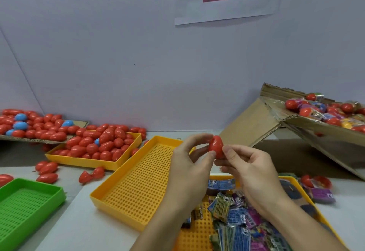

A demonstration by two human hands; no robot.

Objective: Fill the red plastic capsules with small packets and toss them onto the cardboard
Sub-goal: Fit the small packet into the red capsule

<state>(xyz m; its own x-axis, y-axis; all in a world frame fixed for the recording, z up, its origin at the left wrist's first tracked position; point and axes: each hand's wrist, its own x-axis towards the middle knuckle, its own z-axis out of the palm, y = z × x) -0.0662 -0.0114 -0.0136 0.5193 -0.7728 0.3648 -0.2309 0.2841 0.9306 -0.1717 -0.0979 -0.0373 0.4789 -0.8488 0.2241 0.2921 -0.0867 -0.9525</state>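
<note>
Hands (199, 157) pinch capsule (216, 146) above empty yellow tray (138, 187).

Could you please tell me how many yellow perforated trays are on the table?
3: one at back left heaped with red capsules, one empty in the middle, and one at front right holding packets, partly hidden by the arms.

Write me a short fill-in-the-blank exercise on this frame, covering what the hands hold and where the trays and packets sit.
1. Both hands, the left hand and the right hand, hold one ____ capsule between them.
2. The small packets lie in a ____ tray below the hands.
3. The tray at the lower left is ____.
4. Among the capsules on the left cardboard a few are ____.

Missing words: red; yellow; green; blue
</note>
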